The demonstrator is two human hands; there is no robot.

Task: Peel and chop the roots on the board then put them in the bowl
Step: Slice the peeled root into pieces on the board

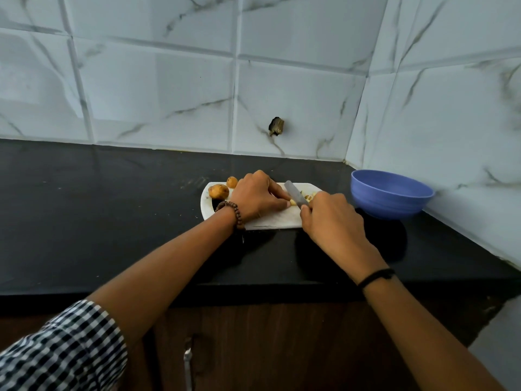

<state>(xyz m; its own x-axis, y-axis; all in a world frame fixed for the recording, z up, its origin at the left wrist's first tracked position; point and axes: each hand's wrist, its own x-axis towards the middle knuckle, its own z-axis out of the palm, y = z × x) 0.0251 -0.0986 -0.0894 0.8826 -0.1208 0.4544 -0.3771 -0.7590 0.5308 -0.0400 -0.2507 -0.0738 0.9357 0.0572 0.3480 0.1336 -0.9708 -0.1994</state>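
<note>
A white cutting board [270, 220] lies on the black counter. Two unpeeled brown roots rest at its far left: a larger one [218, 191] and a smaller one [232, 182]. My left hand [258, 197] presses a pale peeled piece [293, 203] down on the board with its fingertips. My right hand [331, 218] grips a knife [294, 193], whose blade stands right against that piece. Several pale chopped bits [308, 196] lie just behind the blade. A blue bowl [390, 197] stands to the right of the board; I see nothing in it.
The black counter [112, 210] meets a marble-tiled wall behind and another on the right, close to the bowl. A dark hole [277, 126] marks the back wall. Below the counter's front edge is a wooden cabinet [253, 348].
</note>
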